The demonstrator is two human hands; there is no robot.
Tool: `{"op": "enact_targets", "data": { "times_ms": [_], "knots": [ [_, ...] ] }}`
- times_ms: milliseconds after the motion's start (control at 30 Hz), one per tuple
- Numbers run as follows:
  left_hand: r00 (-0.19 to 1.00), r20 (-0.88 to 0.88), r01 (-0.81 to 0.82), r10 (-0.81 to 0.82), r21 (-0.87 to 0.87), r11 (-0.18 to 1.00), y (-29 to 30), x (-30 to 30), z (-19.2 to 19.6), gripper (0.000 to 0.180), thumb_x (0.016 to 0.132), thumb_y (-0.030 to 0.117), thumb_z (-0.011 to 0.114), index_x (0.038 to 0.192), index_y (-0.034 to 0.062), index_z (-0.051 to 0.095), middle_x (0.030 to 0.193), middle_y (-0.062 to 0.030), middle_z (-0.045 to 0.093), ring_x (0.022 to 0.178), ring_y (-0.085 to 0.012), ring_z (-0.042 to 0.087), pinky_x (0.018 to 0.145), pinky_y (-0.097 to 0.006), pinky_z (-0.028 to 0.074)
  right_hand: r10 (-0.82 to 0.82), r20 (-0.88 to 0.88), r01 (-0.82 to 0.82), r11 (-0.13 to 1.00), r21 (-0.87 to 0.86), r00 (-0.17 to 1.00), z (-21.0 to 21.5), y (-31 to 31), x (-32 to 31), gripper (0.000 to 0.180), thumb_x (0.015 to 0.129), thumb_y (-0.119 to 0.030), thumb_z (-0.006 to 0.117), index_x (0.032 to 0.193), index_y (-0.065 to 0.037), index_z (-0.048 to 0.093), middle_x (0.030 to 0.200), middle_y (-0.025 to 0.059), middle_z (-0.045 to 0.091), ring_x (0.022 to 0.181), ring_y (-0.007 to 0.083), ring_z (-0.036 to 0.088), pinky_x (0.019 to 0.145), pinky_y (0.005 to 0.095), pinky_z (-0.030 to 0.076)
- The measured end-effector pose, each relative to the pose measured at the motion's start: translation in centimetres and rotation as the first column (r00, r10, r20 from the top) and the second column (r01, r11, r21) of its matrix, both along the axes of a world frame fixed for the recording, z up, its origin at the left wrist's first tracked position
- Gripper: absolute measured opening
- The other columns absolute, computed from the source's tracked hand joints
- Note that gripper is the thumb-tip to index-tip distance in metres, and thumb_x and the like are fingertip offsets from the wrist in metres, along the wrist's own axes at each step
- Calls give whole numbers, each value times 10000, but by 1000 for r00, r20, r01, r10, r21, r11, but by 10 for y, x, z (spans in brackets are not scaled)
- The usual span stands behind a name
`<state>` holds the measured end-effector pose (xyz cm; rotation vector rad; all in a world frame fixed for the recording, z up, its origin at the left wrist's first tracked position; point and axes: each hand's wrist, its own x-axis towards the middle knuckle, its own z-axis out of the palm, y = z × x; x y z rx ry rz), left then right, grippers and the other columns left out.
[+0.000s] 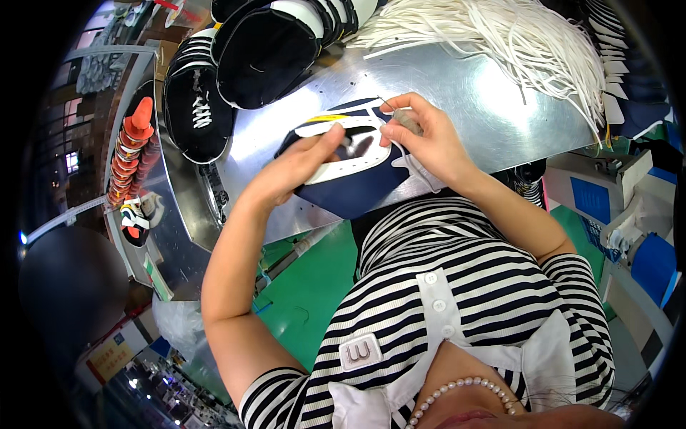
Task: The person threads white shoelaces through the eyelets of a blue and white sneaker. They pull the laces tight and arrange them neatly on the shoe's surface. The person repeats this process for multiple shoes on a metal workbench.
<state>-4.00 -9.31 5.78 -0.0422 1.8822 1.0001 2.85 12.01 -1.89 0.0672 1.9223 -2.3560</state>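
Note:
A navy and white shoe upper [348, 194] lies flat on the metal table in front of me, its white eyelet band around an open throat. My left hand [300, 163] grips its left side, thumb on top of the white band and fingers underneath. In my right hand [437, 143], closed at the upper's right end, is a small thin-tipped tool with a grey-brown handle [408, 121]. A white shoelace [420, 171] trails from beside that hand toward the table's near edge. Whether the lace passes through an eyelet is too small to tell.
A large heap of white shoelaces [493, 36] covers the back right of the metal table [314, 104]. Stacked black shoe uppers [268, 61] stand at the back left, one black upper with white lacing [200, 107] nearer. Orange stacked pieces [132, 154] sit further left.

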Motion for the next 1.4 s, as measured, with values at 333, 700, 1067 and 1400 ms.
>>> {"op": "enact_targets", "data": {
  "times_ms": [333,700,1067,1400],
  "knots": [
    [830,348,-546,436,666,507,56,33,-39,492,1001,439,499,1199,-10,537,1253,-149,594,1130,-223,558,1036,-339,413,-92,-100,90,996,-24,991,16,12,1,303,879,-115,692,1099,-9,513,799,63,704,753,77,619,686,220,463],
    [838,-110,-331,535,677,657,60,61,-42,354,993,306,577,1190,16,617,1087,-73,655,980,-143,603,902,-281,472,-57,-190,92,979,183,980,31,15,11,287,867,-98,699,1011,-12,466,770,111,713,725,160,690,677,260,506],
    [717,-337,-360,610,571,738,65,74,-40,239,943,192,650,1086,0,660,994,-60,675,896,-124,603,809,-266,483,108,2,-105,965,240,994,59,30,31,253,930,-131,638,1069,3,477,873,132,701,841,177,687,727,284,517],
    [713,-397,-313,578,557,769,67,72,-36,220,929,208,670,1032,14,684,919,-43,683,782,-109,591,720,-245,481,115,-5,-110,956,271,993,51,40,25,138,923,-90,622,972,24,561,834,87,699,774,151,679,653,274,517]
  ]
}}
